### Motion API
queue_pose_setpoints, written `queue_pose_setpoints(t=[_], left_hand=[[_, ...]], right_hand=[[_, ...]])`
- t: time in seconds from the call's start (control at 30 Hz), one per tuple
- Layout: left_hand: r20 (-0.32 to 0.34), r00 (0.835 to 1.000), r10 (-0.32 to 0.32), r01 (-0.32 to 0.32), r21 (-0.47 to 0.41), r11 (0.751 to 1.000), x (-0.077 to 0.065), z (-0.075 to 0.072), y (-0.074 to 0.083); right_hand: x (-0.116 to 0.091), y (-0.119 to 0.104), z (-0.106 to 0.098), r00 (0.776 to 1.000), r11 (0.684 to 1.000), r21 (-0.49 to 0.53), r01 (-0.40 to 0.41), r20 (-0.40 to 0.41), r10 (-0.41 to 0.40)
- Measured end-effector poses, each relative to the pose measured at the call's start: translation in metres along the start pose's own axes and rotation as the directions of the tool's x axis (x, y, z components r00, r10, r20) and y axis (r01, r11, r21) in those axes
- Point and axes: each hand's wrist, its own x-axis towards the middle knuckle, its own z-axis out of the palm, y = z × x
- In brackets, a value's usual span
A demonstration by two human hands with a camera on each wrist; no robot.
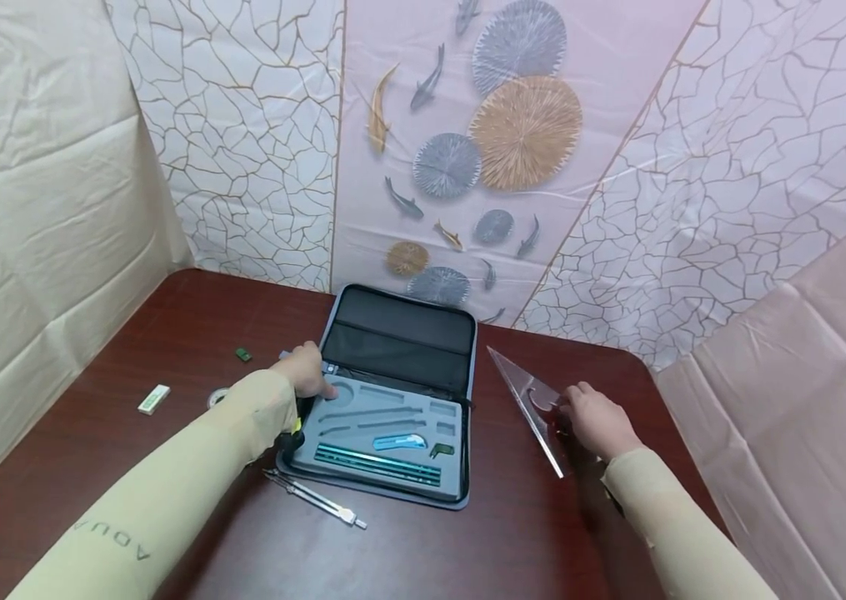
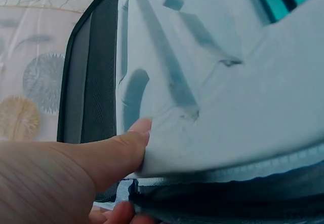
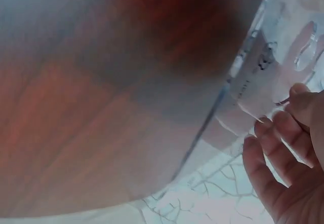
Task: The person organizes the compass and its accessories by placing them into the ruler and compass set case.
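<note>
An unzipped case (image 1: 409,335) lies with its lid raised, its grey foam insert (image 2: 228,112) facing up. My left hand (image 1: 304,371) grips the insert's left edge, thumb on the foam beside a round recess and the other fingers partly hidden below the rim. In the foam sit a blue utility knife (image 1: 398,442), several teal-and-black striped pencils (image 1: 377,464) and a small green piece (image 1: 442,450). To the right of the case, my right hand (image 1: 598,421) pinches a clear triangular set square (image 3: 248,77) by its edge, tilted above the table.
A silver drawing compass (image 1: 317,500) lies before the case. Left of it are a white eraser (image 1: 154,399), a small green object (image 1: 243,354) and a round white item (image 1: 217,397) partly behind my left sleeve. Cloth-covered walls (image 1: 242,142) bound the dark red table (image 1: 498,542).
</note>
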Motion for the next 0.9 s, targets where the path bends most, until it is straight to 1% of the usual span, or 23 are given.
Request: queue_pose_setpoints(t=[0.07, 0.17, 0.27, 0.37, 0.43, 0.5, 0.6, 0.67, 0.83, 0.9], left_hand=[[0.018, 1.000, 0.006, -0.005, -0.033, 0.999, -0.003, -0.001, -0.002], [0.049, 0.998, 0.038, -0.035, -0.056, 0.998, -0.005, -0.002, -0.008], [0.083, 0.994, 0.078, -0.071, -0.081, 0.994, -0.002, -0.004, -0.015], [0.103, 0.990, 0.095, -0.081, -0.132, 0.988, 0.000, -0.005, -0.020], [0.095, 0.991, 0.094, -0.080, -0.144, 0.986, 0.000, -0.006, -0.021], [0.084, 0.991, 0.104, -0.092, -0.137, 0.986, -0.001, -0.006, -0.021], [0.064, 0.991, 0.120, -0.113, -0.110, 0.988, -0.003, -0.005, -0.018], [0.059, 0.990, 0.132, -0.125, -0.102, 0.987, -0.003, -0.004, -0.015], [0.056, 0.992, 0.116, -0.110, -0.101, 0.989, -0.003, -0.001, -0.012], [0.063, 0.993, 0.099, -0.091, -0.120, 0.989, -0.003, -0.001, -0.012]], right_hand=[[0.004, -0.003, -0.005, 0.999, 1.000, -0.008, 0.014, -0.041, -0.014], [0.017, -0.010, -0.013, 0.994, 0.999, -0.014, 0.044, -0.102, -0.046], [0.039, -0.026, -0.021, 0.984, 0.996, -0.019, 0.087, -0.153, -0.089], [0.068, -0.048, -0.030, 0.966, 0.988, -0.038, 0.149, -0.207, -0.153], [0.088, -0.065, -0.036, 0.951, 0.978, -0.064, 0.198, -0.231, -0.207], [0.108, -0.082, -0.041, 0.930, 0.963, -0.106, 0.246, -0.253, -0.266], [0.131, -0.101, -0.047, 0.903, 0.939, -0.180, 0.293, -0.272, -0.333], [0.143, -0.110, -0.049, 0.889, 0.927, -0.221, 0.305, -0.283, -0.360], [0.163, -0.123, -0.049, 0.877, 0.919, -0.248, 0.306, -0.301, -0.374], [0.168, -0.125, -0.048, 0.877, 0.921, -0.248, 0.300, -0.309, -0.369]])
